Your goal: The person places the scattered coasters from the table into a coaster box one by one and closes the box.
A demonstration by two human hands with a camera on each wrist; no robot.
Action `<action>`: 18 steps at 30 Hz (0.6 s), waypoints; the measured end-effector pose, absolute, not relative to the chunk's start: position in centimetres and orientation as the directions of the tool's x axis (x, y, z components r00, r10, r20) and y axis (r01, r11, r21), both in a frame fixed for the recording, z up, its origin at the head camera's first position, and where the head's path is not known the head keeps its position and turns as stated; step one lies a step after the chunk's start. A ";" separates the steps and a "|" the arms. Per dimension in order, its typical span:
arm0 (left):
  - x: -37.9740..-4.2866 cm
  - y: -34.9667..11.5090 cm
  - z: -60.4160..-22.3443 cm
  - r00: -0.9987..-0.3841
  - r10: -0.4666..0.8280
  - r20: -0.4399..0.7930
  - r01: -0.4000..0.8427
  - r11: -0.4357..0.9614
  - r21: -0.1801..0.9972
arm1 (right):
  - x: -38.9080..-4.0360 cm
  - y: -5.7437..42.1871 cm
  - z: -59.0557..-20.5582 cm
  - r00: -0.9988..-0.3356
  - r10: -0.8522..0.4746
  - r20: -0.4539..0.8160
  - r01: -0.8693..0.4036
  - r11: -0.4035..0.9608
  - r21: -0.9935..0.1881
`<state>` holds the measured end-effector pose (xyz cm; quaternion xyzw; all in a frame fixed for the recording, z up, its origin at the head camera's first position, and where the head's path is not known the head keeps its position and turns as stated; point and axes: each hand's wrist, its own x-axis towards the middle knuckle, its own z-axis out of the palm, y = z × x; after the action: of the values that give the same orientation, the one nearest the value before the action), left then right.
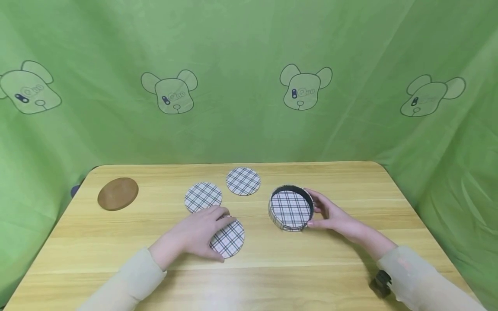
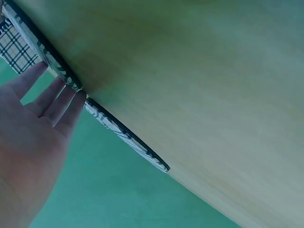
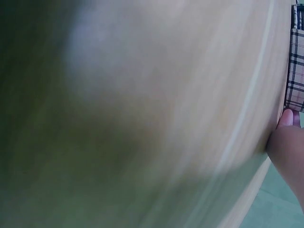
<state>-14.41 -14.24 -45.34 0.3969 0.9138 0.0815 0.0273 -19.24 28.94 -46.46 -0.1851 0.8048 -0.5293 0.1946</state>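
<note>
One coaster (image 1: 229, 242) lies beneath the left hand (image 1: 198, 231), spread wide and touching it. The right hand (image 1: 333, 220), half curled, grips a box (image 1: 291, 210)

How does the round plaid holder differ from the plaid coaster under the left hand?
The round plaid holder has a raised wall, dark inside; the plaid coaster is a flat disc.
The holder looks somewhat wider than the coaster in the head view.
The right hand grips the holder's side, while the left hand partly covers the coaster.
Both are round, with dark crossing lines on a pale ground.
</note>
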 end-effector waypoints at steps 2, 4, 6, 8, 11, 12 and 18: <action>-14.4 -14.2 -45.4 -0.683 0.730 0.020 0.722 0.670 0.170 | -19.2 28.9 -46.5 -0.855 -0.505 -0.116 -0.090 0.365 -0.926; -14.4 -14.2 -45.4 -0.683 0.730 0.024 0.722 0.671 0.171 | -19.3 29.0 -46.6 -0.855 -0.507 -0.114 -0.091 0.362 -0.928; -14.4 -14.2 -45.4 -0.685 0.729 0.023 0.720 0.671 0.174 | -19.3 29.0 -46.7 -0.855 -0.507 -0.111 -0.094 0.362 -0.927; -14.4 -14.2 -45.4 -0.687 0.726 0.020 0.717 0.674 0.179 | -19.3 29.0 -46.7 -0.854 -0.509 -0.108 -0.098 0.361 -0.927; -14.5 -14.2 -45.3 -0.689 0.724 0.017 0.713 0.674 0.190 | -19.4 29.0 -46.8 -0.854 -0.509 -0.108 -0.097 0.361 -0.928; -14.5 -14.1 -45.3 -0.690 0.724 0.016 0.713 0.674 0.194 | -19.3 29.1 -46.8 -0.854 -0.509 -0.109 -0.096 0.360 -0.928; -14.7 -13.9 -45.3 -0.693 0.721 0.011 0.705 0.675 0.218 | -19.3 29.0 -46.6 -0.853 -0.509 -0.116 -0.083 0.352 -0.932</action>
<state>-14.66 -13.94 -45.26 0.3900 0.9142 0.1031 0.0377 -19.29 29.04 -46.64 -0.1857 0.7980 -0.5382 0.1978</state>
